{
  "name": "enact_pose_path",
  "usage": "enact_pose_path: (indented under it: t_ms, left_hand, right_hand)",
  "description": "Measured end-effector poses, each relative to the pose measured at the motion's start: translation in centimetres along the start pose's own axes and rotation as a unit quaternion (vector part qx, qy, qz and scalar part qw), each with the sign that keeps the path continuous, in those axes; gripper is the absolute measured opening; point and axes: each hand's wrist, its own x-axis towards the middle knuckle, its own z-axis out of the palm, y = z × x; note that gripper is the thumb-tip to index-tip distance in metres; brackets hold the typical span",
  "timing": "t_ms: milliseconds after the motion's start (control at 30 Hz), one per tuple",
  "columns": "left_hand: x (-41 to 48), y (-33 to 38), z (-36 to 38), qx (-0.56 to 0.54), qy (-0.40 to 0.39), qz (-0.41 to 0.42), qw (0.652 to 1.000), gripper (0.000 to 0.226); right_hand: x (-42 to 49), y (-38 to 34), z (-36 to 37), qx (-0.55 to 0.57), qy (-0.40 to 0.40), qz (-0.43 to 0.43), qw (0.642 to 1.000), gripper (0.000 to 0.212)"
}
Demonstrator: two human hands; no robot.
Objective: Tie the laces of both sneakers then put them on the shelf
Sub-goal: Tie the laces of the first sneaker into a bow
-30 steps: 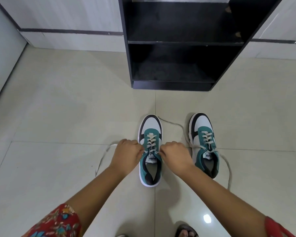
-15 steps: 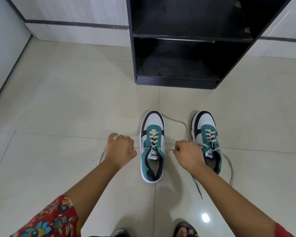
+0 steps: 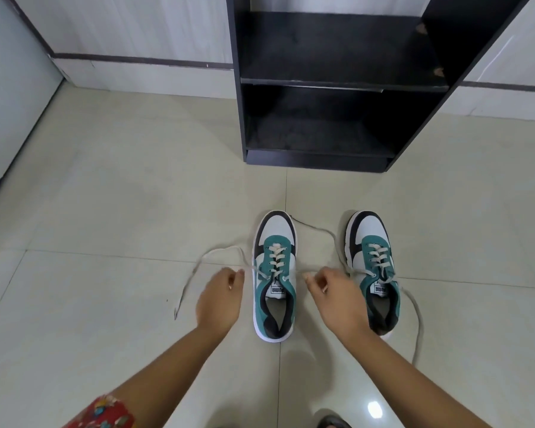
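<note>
Two teal, white and black sneakers stand side by side on the tiled floor, toes toward the shelf. My left hand (image 3: 220, 299) is left of the left sneaker (image 3: 275, 273) and pinches its left lace end (image 3: 195, 270), which loops out over the floor. My right hand (image 3: 334, 296) is between the two shoes and pinches the other end of that lace beside the tongue. The right sneaker (image 3: 374, 267) lies untied, its laces (image 3: 417, 322) trailing loose on the floor. The black shelf (image 3: 328, 84) stands open ahead, both visible levels bare.
A white wall with a dark stripe (image 3: 142, 60) runs behind the shelf. A pale wall panel (image 3: 10, 97) closes the left side. A sandalled foot (image 3: 334, 423) shows at the bottom edge. Glossy floor tiles surround the shoes.
My hands pulled apart from over the left sneaker's tongue, drawing its lace taut to each side, and have now eased back toward the shoe. The camera moved slightly closer.
</note>
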Motion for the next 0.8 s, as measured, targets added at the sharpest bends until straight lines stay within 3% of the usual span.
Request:
enact_pose_path:
  t_ms: [67,133,267,400,533,667,733,800]
  left_hand:
    - [0.2,1.4,0.2,-0.111,-0.099,-0.114,0.982,0.049]
    - [0.7,2.7,0.0,-0.162,-0.128,-0.153,0.966,0.053]
    - [1.5,3.9,0.1,-0.203,-0.128,-0.137,0.961,0.022]
    - [0.6,4.8,0.0,-0.328,-0.143,-0.138,0.923,0.008]
    - [0.5,4.1,-0.6,-0.319,-0.151,-0.062,0.934,0.020]
    - [1.2,4.3,-1.4,-0.291,-0.156,0.122,0.936,0.027]
    - [2.0,4.2,-1.5,-0.223,-0.205,0.219,0.927,0.029]
    - [2.9,3.9,-1.6,-0.069,-0.207,0.315,0.924,0.030]
  right_hand:
    - [0.3,-1.0,0.4,0.149,-0.107,0.120,0.976,0.047]
    - [1.0,-1.9,0.9,0.306,-0.141,0.195,0.921,0.040]
    - [2.0,-3.0,1.1,0.416,-0.134,0.234,0.869,0.019]
    - [1.9,-2.9,1.7,0.504,-0.144,0.243,0.816,0.010]
    - [1.8,-2.9,1.5,0.482,-0.170,0.205,0.834,0.017]
    - [2.2,-4.2,0.4,0.372,-0.160,0.070,0.912,0.027]
    - [2.3,-5.1,0.1,0.281,-0.176,-0.037,0.943,0.027]
    - [2.4,-5.4,0.0,0.209,-0.206,-0.096,0.951,0.025]
